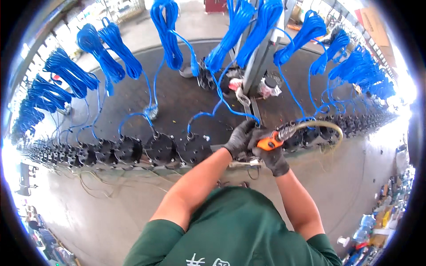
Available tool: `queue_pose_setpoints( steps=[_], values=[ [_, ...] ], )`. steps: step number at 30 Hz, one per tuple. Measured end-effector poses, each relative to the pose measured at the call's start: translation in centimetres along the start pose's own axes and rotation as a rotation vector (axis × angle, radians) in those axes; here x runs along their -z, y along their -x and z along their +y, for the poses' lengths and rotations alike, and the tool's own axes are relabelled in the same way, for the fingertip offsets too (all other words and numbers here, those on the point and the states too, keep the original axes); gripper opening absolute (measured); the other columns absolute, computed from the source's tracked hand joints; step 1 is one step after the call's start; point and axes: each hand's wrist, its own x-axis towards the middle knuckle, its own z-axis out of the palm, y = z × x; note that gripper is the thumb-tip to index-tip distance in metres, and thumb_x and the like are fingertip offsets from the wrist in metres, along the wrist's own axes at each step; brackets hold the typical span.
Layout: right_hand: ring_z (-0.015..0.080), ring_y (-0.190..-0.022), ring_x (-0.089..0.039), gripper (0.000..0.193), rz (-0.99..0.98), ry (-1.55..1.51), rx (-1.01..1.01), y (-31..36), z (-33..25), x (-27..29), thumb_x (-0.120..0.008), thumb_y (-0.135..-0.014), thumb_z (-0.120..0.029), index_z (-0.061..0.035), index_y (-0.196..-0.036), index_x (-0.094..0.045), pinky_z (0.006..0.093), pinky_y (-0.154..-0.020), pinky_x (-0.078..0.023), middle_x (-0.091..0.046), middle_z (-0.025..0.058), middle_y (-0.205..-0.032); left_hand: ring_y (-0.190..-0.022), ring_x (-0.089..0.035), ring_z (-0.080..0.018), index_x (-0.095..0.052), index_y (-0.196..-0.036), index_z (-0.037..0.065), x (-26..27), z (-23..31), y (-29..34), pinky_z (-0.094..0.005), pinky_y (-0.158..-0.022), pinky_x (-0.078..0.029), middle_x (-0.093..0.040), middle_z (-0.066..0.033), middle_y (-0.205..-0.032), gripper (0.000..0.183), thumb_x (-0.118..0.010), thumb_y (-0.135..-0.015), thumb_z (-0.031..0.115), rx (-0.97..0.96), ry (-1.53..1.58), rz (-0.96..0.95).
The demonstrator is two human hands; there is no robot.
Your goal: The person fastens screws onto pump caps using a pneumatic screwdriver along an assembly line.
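Right hand [272, 156] fingers clamped on orange tool [269, 142], left hand [240, 139] beside blue cable [239, 114], left fingers can't tell, black round units [159, 149] along worktop [175, 104] edge

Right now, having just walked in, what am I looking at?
A person in dark gloves is working at a long row of round black units. The right hand holds an orange tool; the left hand is beside it, near a blue cable's end. Bundled blue cables hang beyond the row.

cables [165, 35]: blue | housings [159, 148]: black | tool [267, 142]: orange | gloves [239, 138]: dark grey | shirt [235, 226]: dark green
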Motion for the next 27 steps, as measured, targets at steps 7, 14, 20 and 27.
queue_pose_setpoints(
  steps=[7,14,20,27],
  values=[
    [0.0145,-0.096,-0.065,0.045,0.092,-0.446,-0.201,0.6,-1.6,-1.5,-0.079,-0.078,-0.001,-0.0039,-0.118,-0.059,0.0310,-0.083,-0.055,-0.067,0.0060,-0.110,-0.096,-0.063,-0.0232,-0.065,-0.105,0.012,-0.8,1.4,-0.6,-0.0376,-0.092,-0.053,-0.066,-0.0071,-0.099,0.024,-0.062,-0.097,0.034,0.338,0.395,0.163],
    [0.0153,-0.092,-0.065,0.035,0.162,-0.494,-0.234,-1.1,-2.4,-1.2,-0.079,-0.071,-0.004,-0.0051,-0.103,-0.063,0.0299,-0.081,-0.054,-0.068,0.0047,-0.101,-0.100,-0.064,-0.0251,-0.064,-0.110,0.010,-2.3,2.3,0.4,-0.0378,-0.097,-0.051,-0.067,-0.0090,-0.104,0.025,-0.057,-0.100,0.031,0.229,0.306,0.140],
    [0.0100,-0.089,-0.061,0.035,0.112,-0.345,-0.172,-1.0,-0.9,-3.8,-0.077,-0.077,-0.001,-0.0075,-0.108,-0.062,0.0272,-0.080,-0.052,-0.065,-0.0021,-0.097,-0.105,-0.065,-0.0307,-0.058,-0.126,0.003,5.1,-0.2,-1.5,-0.0449,-0.096,-0.053,-0.066,-0.0173,-0.117,0.035,-0.050,-0.103,0.028,0.233,0.454,0.027],
    [0.0098,-0.089,-0.060,0.034,0.193,-0.461,-0.220,-0.7,-3.0,-2.7,-0.078,-0.078,-0.003,-0.0038,-0.109,-0.064,0.0298,-0.081,-0.052,-0.066,0.0007,-0.097,-0.095,-0.068,-0.0284,-0.065,-0.110,0.006,-2.8,3.6,1.9,-0.0440,-0.090,-0.055,-0.071,-0.0121,-0.105,0.030,-0.054,-0.100,0.032,0.263,0.107,0.111]
  ],
)
